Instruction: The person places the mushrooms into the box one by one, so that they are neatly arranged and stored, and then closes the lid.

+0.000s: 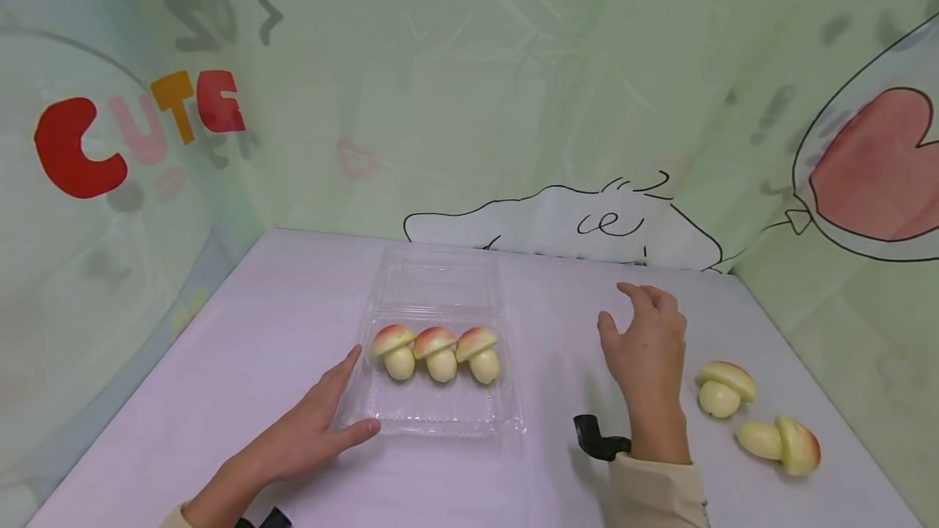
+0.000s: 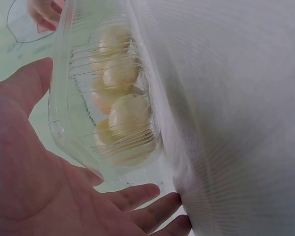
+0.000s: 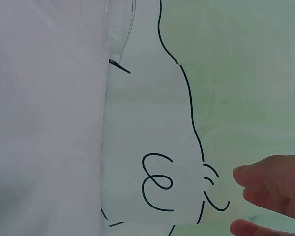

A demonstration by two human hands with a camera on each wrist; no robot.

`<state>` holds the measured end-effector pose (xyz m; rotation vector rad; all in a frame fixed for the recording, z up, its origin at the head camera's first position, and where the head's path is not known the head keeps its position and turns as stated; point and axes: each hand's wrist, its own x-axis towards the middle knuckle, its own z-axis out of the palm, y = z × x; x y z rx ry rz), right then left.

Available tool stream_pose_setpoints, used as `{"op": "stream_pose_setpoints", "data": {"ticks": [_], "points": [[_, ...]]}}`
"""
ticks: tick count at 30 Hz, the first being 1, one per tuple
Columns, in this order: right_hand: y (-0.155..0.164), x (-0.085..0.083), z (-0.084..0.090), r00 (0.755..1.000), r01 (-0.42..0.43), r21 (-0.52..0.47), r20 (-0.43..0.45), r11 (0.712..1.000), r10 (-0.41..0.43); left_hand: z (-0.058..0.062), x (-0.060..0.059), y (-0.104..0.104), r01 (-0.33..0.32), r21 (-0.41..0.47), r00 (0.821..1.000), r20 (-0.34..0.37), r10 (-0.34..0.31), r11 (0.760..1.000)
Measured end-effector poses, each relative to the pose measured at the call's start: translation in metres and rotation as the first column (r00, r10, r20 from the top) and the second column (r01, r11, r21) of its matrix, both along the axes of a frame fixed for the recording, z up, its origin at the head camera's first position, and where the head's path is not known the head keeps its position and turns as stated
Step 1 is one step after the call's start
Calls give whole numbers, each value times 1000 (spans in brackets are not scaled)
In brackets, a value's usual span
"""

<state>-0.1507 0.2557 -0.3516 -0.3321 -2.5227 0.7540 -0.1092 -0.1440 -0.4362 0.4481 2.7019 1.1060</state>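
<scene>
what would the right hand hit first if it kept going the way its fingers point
Probably nothing on the table: the right hand points away from the person toward the backdrop, with only bare table ahead. The box lies off to its left, though depth is hard to judge.

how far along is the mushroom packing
Done: three red-capped toy mushrooms sit in a row in the clear plastic clamshell box, its lid open. In hand: nothing is held; the left hand rests flat against the box's left edge, and the right hand hovers empty over the pale table. Left: two more mushrooms lie outside, right of that hand.
</scene>
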Motion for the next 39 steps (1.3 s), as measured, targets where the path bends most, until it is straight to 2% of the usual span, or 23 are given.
{"op": "stream_pose_setpoints", "data": {"ticks": [8, 14, 21, 29, 39], "points": [[6, 2, 2, 997, 75, -36, 22, 997, -74, -1, 0, 0, -2, 8, 1000, 5, 2, 1000], [12, 1, 3, 989, 134, -45, 71, 990, -131, -3, 0, 0, -6, 17, 1000, -2, 6, 1000], [24, 4, 4, 980, 170, -61, 118, 984, -162, -4, 1, 0, -3, 23, 1000, -2, 3, 1000], [46, 8, 5, 954, 210, -96, 236, 973, -183, 0, 1, 0, 7, 7, 1000, -22, -7, 1000], [69, 6, -4, 928, 263, -100, 298, 960, -223, 1, 1, 0, -2, -6, 1000, -6, 2, 1000]]}}
